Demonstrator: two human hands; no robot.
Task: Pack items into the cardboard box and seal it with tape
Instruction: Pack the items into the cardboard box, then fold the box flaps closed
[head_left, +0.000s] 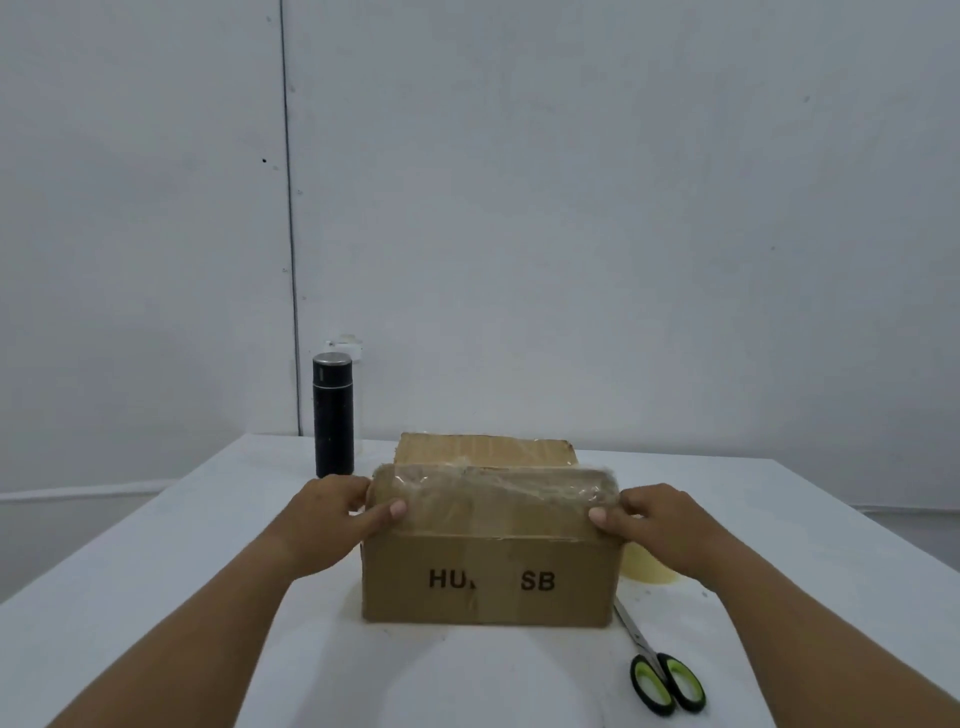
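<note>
Head view: cardboard box (491, 577) between left hand (332, 512) and right hand (654, 519)

Light even, diffuse, fairly bright, prob. from overhead. Soft weak shadows on table (171, 561) at box (488, 577) base. Mild glare on clear tape (498, 491). Img slightly soft throughout; wide-angle bend, wall seam (291, 234) bows.

Probable tape roll (645, 570) mostly behind right hand (657, 522).

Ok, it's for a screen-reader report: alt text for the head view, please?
The left hand and right hand grip the near flap of a cardboard box on a white table; black flask behind-left, scissors and tape roll to its right.
</note>
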